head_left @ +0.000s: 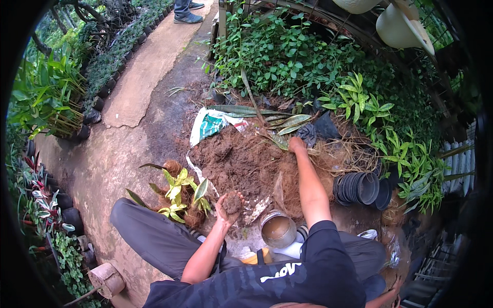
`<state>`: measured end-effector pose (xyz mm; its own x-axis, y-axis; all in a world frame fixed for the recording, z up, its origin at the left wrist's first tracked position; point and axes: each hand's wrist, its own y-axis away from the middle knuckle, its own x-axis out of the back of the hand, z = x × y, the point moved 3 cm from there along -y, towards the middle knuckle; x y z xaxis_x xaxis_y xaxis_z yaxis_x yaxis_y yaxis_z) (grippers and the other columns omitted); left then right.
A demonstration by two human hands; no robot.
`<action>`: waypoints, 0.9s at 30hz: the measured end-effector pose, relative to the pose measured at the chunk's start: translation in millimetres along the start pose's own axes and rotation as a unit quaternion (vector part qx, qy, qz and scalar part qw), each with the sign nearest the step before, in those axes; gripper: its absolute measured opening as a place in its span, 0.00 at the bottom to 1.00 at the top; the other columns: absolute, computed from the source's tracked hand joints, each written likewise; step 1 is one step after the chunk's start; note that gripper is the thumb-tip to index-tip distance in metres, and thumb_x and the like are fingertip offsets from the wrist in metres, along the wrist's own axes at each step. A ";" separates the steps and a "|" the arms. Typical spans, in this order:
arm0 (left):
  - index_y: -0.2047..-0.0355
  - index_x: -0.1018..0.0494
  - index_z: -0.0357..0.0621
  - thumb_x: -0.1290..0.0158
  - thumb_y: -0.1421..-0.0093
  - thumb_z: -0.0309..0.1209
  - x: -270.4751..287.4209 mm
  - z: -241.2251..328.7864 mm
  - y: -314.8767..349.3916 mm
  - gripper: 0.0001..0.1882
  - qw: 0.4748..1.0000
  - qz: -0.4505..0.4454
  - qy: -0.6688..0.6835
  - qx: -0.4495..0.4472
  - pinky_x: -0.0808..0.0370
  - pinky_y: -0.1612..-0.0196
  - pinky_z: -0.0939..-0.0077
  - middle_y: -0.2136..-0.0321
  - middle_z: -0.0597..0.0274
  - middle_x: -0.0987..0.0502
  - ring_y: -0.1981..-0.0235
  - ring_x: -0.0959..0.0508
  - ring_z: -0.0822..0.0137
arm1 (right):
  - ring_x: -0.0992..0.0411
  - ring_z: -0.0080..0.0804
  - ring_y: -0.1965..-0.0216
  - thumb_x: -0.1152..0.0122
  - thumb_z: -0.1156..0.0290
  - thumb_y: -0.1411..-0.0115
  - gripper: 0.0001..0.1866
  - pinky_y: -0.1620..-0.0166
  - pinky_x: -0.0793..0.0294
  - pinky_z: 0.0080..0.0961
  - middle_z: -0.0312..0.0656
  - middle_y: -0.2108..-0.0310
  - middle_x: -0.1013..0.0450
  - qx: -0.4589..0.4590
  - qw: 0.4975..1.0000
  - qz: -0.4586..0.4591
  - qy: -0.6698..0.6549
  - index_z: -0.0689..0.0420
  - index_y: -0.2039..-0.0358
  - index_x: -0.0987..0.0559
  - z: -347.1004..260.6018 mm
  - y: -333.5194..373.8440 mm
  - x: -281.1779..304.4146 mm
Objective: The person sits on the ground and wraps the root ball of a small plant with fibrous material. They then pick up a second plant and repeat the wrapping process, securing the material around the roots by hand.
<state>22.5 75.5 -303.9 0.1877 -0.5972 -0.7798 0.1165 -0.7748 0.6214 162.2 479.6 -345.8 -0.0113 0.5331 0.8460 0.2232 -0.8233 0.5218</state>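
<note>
My left hand (226, 213) is cupped around a rounded clump of brown soil (232, 204), just beyond my left knee. Stretched out to the far side of the soil heap (226, 159), my right hand (297, 145) looks closed beside a snake plant leaf (279, 140) and a crumpled dark plastic bag (307, 134). Its fingertips are hidden, so what they hold does not show. Between my legs stands a round pot (278, 229) with brownish contents. Several yellow-green plants with fibrous root balls (177, 192) lie to the left of my left hand.
Nested black plastic pots (359, 188) lie at the right, below dry straw-like roots (349, 154). A green and white sack (209, 124) lies behind the soil. Leafy bushes (292, 56) border the far side. Someone's shoe (188, 18) shows on the path; another person's limb (387, 297) is lower right.
</note>
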 end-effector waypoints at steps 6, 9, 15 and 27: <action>0.59 0.27 0.36 0.55 0.42 0.39 -38.4 -6.0 32.7 0.19 0.999 -0.012 -0.026 -0.024 0.26 0.52 0.61 0.61 0.50 0.23 0.59 0.23 0.56 | 0.29 0.51 0.52 0.34 0.66 0.48 0.16 0.51 0.28 0.43 0.50 0.49 0.32 0.079 0.991 0.109 -0.003 0.60 0.60 0.21 -8.0 35.0 8.0; 0.59 0.27 0.36 0.55 0.42 0.39 -49.7 -6.0 45.2 0.19 0.999 -0.027 -0.020 -0.012 0.26 0.52 0.61 0.62 0.50 0.23 0.60 0.23 0.55 | 0.26 0.49 0.60 0.35 0.70 0.46 0.12 0.57 0.26 0.41 0.48 0.52 0.32 0.138 0.951 0.273 -0.042 0.63 0.63 0.21 -16.0 69.7 32.8; 0.59 0.28 0.35 0.52 0.42 0.38 -73.7 0.5 83.1 0.18 0.999 -0.031 -0.041 0.006 0.25 0.52 0.62 0.62 0.50 0.24 0.60 0.23 0.56 | 0.28 0.29 0.75 0.38 0.72 0.42 0.10 0.71 0.25 0.23 0.42 0.62 0.29 0.212 0.841 0.371 -0.333 0.61 0.61 0.21 -48.3 157.3 106.4; 0.59 0.29 0.34 0.52 0.44 0.37 -11.9 -14.5 31.6 0.19 0.996 -0.076 -0.036 0.011 0.26 0.51 0.62 0.61 0.49 0.24 0.58 0.24 0.54 | 0.26 0.24 0.72 0.43 0.54 0.37 0.20 0.70 0.25 0.18 0.40 0.64 0.26 0.133 0.664 0.062 -0.733 0.62 0.62 0.25 -67.7 323.5 55.9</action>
<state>38.1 61.2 -273.9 0.0992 -0.4848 -0.8690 0.1163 -0.8617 0.4940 167.8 229.9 -122.3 0.9407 0.2415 -0.2381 0.3003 -0.9193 0.2543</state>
